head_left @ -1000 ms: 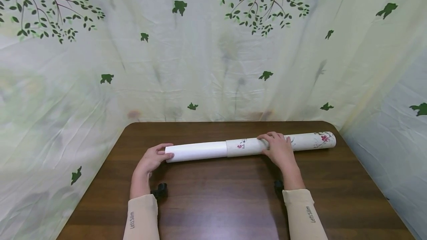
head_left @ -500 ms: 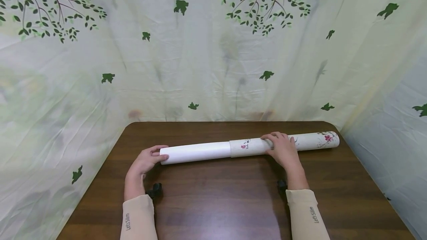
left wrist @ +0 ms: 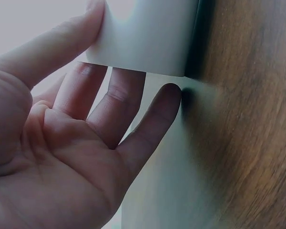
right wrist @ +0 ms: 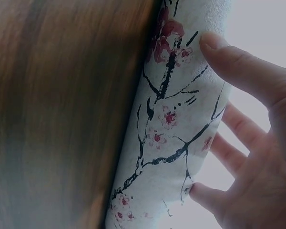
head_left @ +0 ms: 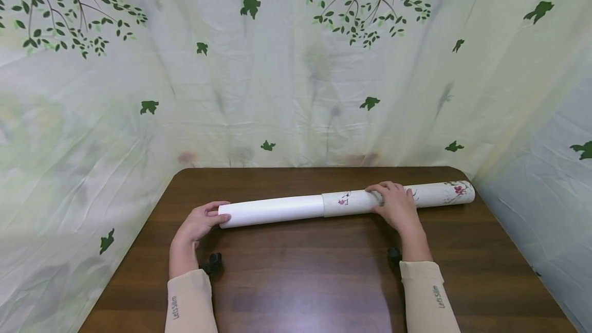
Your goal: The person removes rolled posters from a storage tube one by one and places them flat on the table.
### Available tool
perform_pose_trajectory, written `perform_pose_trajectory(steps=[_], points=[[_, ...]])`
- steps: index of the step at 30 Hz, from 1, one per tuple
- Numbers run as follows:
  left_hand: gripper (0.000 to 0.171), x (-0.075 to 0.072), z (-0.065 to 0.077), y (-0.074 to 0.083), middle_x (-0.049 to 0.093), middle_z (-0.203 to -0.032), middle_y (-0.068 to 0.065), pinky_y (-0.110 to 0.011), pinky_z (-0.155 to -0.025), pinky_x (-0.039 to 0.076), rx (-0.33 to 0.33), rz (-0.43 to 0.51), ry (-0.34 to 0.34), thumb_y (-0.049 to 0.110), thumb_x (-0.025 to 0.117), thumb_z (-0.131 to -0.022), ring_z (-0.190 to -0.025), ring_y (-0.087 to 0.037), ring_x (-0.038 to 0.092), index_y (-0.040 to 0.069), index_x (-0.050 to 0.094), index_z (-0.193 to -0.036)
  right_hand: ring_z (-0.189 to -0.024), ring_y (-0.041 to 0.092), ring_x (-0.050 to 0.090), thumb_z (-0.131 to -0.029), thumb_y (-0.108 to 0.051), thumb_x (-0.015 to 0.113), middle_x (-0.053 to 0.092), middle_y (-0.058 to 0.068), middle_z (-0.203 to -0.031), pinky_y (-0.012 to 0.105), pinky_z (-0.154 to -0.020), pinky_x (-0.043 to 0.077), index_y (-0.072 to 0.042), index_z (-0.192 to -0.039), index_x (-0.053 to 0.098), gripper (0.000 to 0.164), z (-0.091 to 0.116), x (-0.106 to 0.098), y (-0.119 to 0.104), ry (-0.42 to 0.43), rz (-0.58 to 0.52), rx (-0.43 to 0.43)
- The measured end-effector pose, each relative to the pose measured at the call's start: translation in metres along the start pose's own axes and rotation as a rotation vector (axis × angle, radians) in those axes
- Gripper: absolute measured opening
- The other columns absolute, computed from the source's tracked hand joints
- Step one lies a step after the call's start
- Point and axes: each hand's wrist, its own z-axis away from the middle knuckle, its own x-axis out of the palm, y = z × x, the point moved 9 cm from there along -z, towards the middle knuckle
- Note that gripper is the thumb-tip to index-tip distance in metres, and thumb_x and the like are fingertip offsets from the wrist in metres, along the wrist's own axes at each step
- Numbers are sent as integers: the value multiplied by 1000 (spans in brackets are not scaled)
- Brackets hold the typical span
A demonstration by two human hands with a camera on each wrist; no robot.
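Note:
A long tube in two sections lies across the back half of the table, slightly higher toward the right in the head view. Its plain white tube section runs into a wider floral tube section, printed with pink blossoms and dark branches. My left hand grips the white section's left end between thumb and fingers; the little finger stands off it in the left wrist view. My right hand holds the floral section near its middle, thumb on the near side and fingers over the far side.
The brown wooden table has rounded back corners. Behind it hangs a pale curtain with leaf and branch prints. Black wrist devices sit below both hands, beside the beige sleeves.
My hands have moved apart, left hand leftward and right hand rightward. More of the white section shows outside the floral one, and the whole tube is longer.

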Motion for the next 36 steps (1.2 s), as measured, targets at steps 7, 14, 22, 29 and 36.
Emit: perform_pose_trajectory(steps=[7, 14, 22, 29, 36], points=[[65, -3, 2, -1, 65, -146, -24, -54, -114, 42, -3, -5, -2, 37, 81, -95, -132, -35, 60, 10, 59, -150, -148, 51, 40, -95, -22, 81, 56, 19, -152, 84, -118, 14, -24, -139, 67, 47, 1, -2, 3, -15, -9, 12], [67, -9, 4, -4, 61, -150, -25, -58, -118, 40, -10, -9, -5, 38, 80, -96, -137, -38, 57, 9, 57, -152, -148, 52, 39, -95, -21, 80, 55, 21, -152, 84, -118, 13, -23, -139, 67, 46, 2, -5, 5, -25, -14, 23], [66, -15, 7, -8, 60, -151, -25, -54, -116, 42, -16, -35, 2, 38, 79, -97, -136, -37, 57, 10, 56, -153, -148, 52, 38, -95, -21, 80, 54, 21, -153, 84, -118, 13, -23, -139, 67, 46, 1, -5, 9, -33, -21, 24], [68, -19, 9, -11, 60, -151, -26, -55, -117, 41, -13, -28, -1, 38, 78, -97, -137, -37, 57, 9, 55, -154, -149, 52, 37, -95, -21, 80, 53, 22, -154, 84, -118, 12, -23, -140, 66, 47, 2, -5, 14, -42, -28, 30], [69, -26, 12, -14, 62, -149, -24, -53, -115, 42, -9, -37, 5, 40, 79, -97, -135, -33, 59, 10, 55, -154, -149, 52, 36, -95, -20, 80, 53, 22, -154, 83, -119, 10, -23, -140, 66, 47, 3, -6, 16, -46, -39, 40]])
